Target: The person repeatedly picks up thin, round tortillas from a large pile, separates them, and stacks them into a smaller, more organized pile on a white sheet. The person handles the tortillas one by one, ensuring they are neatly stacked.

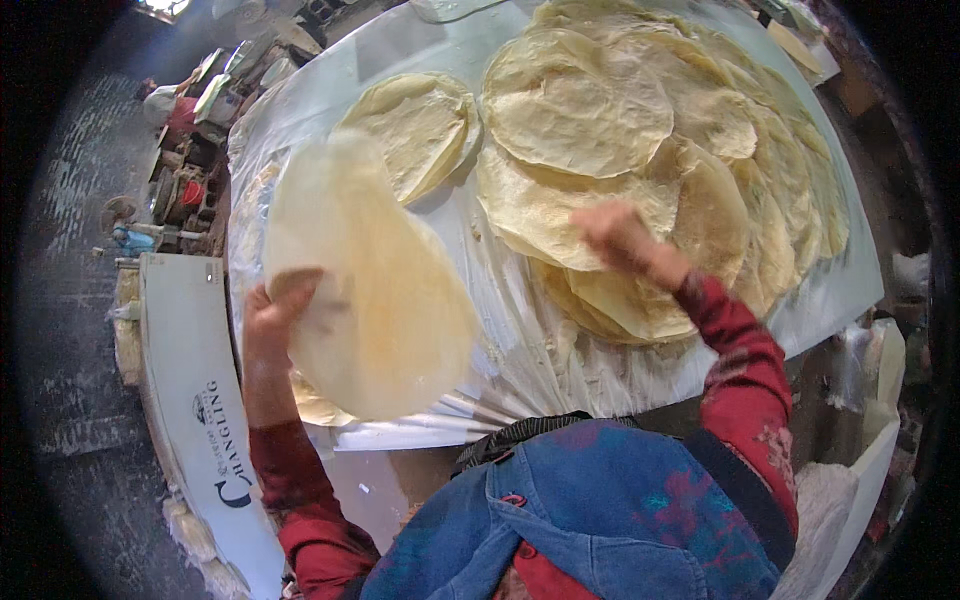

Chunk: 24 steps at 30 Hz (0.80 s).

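My left hand grips a thin, round, translucent pancake by its left side. The sheet hangs tilted above the table and is blurred, with the fingers showing faintly through it. Over on the right, my right hand is above the front of a large, overlapping pile of similar pancakes. Its fingers look curled, but blur hides whether they pinch an edge. A smaller stack of pancakes lies behind the held one. Part of another pancake shows beneath it at the table's near left.
White plastic sheeting covers the table and wrinkles toward my body. A long white carton bearing writing stands at the left. Another open box is at my right. Beyond the carton are clutter and a red container on the dark floor.
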Tool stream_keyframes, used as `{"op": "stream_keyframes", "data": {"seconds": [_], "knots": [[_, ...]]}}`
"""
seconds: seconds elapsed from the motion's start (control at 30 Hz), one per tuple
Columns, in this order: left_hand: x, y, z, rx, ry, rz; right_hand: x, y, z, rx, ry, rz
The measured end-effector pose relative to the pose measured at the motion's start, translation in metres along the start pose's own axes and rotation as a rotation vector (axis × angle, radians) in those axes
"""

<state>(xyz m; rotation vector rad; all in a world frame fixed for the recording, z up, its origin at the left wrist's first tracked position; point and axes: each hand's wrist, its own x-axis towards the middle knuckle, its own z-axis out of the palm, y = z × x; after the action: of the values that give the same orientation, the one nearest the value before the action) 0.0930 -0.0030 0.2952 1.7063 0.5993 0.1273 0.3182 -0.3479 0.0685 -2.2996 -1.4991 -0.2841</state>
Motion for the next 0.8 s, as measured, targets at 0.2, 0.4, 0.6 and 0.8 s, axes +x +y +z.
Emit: {"op": "stream_keyframes", "data": {"seconds": [0.2, 0.4, 0.6, 0.8], "knots": [[0.043, 0.097, 0.071, 0.011, 0.061, 0.31, -0.061, -0.09, -0.007, 0.551, -0.028, -0.066], [0.106, 0.066, 0.116, -0.583, -0.104, 0.262, -0.06, -0.136, -0.003, 0.759, 0.051, -0.118], [0.121, -0.131, 0.165, -0.58, -0.052, -0.09, -0.017, -0.183, -0.002, 0.873, 0.081, -0.198], [0.018, -0.296, 0.123, -0.585, 0.079, -0.287, 0.086, -0.182, 0.021, 0.62, 0.21, -0.051]]}}
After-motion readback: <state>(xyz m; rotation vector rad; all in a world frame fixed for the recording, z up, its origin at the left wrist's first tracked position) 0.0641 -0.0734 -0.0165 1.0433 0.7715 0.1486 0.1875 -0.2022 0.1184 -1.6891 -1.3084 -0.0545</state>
